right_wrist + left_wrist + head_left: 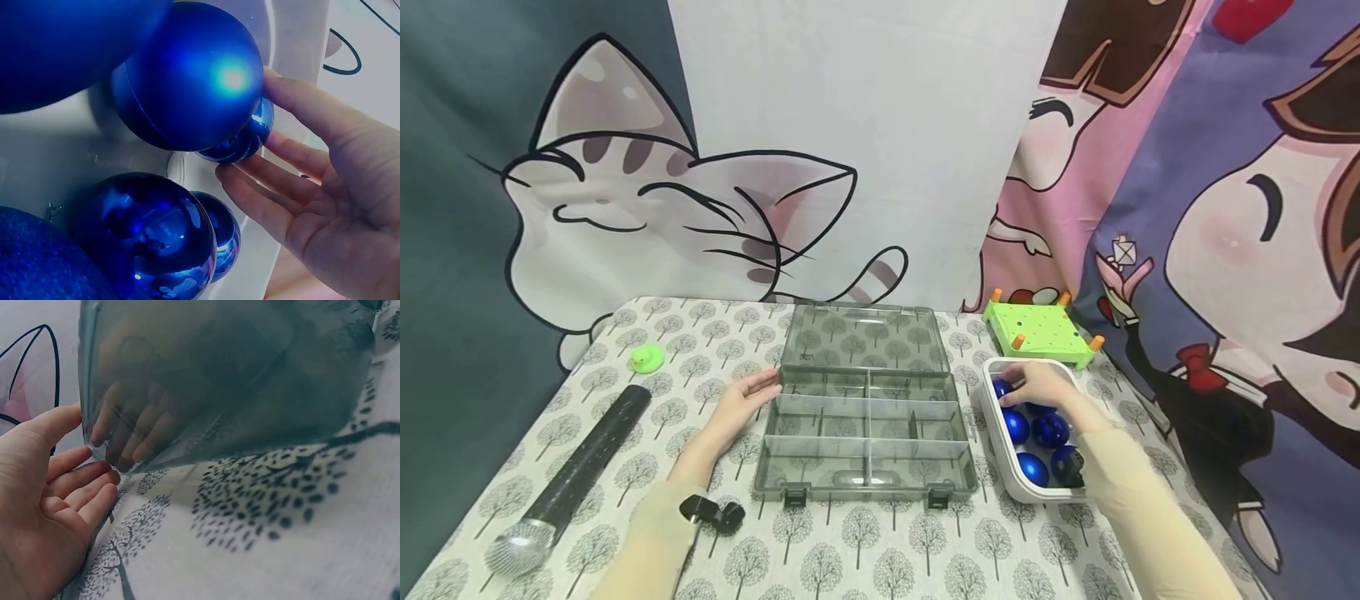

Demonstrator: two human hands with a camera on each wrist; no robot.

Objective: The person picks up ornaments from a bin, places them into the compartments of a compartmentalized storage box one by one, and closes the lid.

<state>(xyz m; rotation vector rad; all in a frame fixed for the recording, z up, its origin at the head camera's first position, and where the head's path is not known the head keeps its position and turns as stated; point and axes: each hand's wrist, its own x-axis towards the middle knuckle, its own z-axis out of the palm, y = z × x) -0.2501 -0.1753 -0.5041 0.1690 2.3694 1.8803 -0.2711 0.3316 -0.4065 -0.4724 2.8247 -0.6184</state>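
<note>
My left hand (739, 410) touches the left side of a smoky see-through compartment box (868, 479), whose lid (865, 337) lies folded back. In the left wrist view, the thumb and loosely bent fingers (81, 481) meet the box corner. My right hand (1047, 390) reaches into a white tub (1017, 483) of blue Christmas balls. There, in the right wrist view, its thumb and fingers pinch a small shiny blue Christmas ball (255, 131), partly hidden behind a larger matte one (194, 75). Another shiny ball (147, 237) and a glittery one (37, 262) lie close by.
A green pegboard toy (1041, 329) with orange legs stands behind the tub. On the left lie a black microphone (587, 458) and a green toy duck (647, 358). The tree-patterned tablecloth (820, 558) covers the table; a printed curtain (880, 167) hangs behind.
</note>
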